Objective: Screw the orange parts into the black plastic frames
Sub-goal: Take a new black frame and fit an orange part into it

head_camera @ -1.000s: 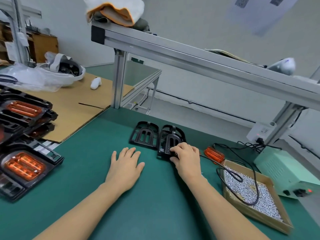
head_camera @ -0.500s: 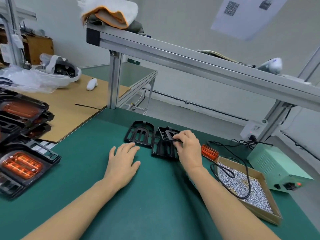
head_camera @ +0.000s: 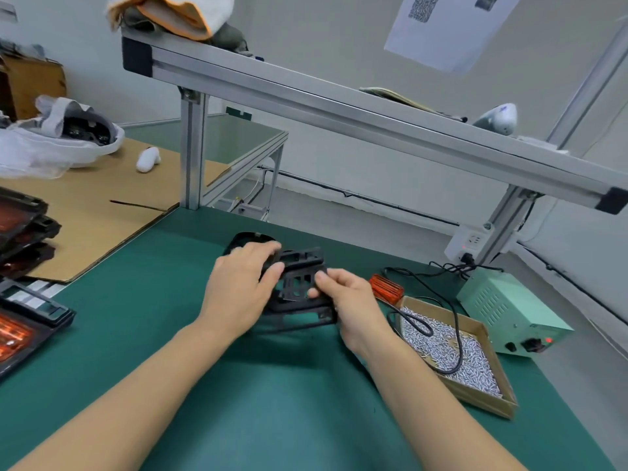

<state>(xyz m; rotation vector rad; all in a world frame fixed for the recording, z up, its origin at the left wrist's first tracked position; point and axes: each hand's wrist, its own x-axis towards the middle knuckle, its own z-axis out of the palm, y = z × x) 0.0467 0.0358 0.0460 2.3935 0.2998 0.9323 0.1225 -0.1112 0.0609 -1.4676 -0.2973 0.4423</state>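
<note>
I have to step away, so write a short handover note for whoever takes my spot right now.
Left hand and right hand both hold one black frame, lifted off the green mat.
A second black frame lies flat behind the left hand.
One loose orange part sits right of the hands, beside the screw box.
Finished frames are stacked far left.
Left: fit the orange part, screw it in.

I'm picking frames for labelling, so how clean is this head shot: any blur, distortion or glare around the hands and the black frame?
Head view: wide-angle bend bows the aluminium rail; the black plastic frame, held by the left hand and right hand, is slightly soft, its ribs smeared; lighting is even, shadows faint on the green mat; no strong glare.
</note>
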